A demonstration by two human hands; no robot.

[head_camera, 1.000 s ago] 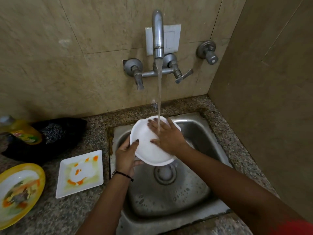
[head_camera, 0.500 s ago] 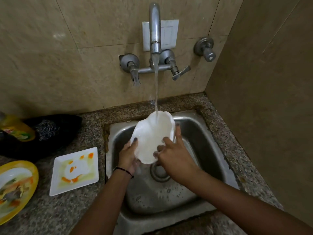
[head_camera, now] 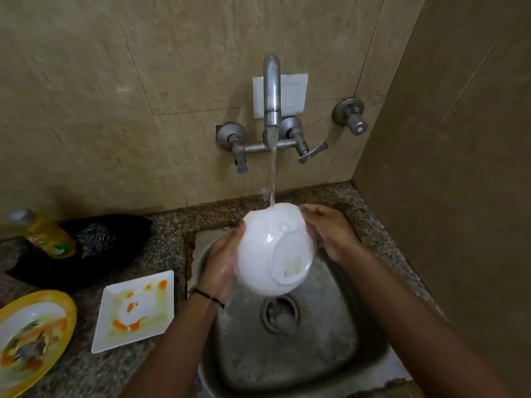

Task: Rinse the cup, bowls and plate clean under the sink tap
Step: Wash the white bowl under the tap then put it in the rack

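2 of your hands hold 1 white bowl (head_camera: 258, 254) in the middle of the frame, over the sink (head_camera: 359, 349). The bowl is tipped, and its round bottom faces you. Your left hand (head_camera: 221, 254) curls round the bowl's left side. Your right hand (head_camera: 327, 234) grips the right edge, with its fingers bent over the top. From the tap (head_camera: 271, 93) at the top middle, water (head_camera: 272, 173) runs down and lands on the bowl's upper edge. The drain (head_camera: 280, 313) sits just below the bowl. At the lower left, on the counter (head_camera: 86, 372), lies a square plate (head_camera: 135, 308) with orange smears. At the far lower left edge is a yellow dish (head_camera: 31, 334) with food marks. At the middle left, a yellow bottle (head_camera: 48, 237) touches a black cloth (head_camera: 115, 248). A dark band (head_camera: 208, 295) is on your left wrist.
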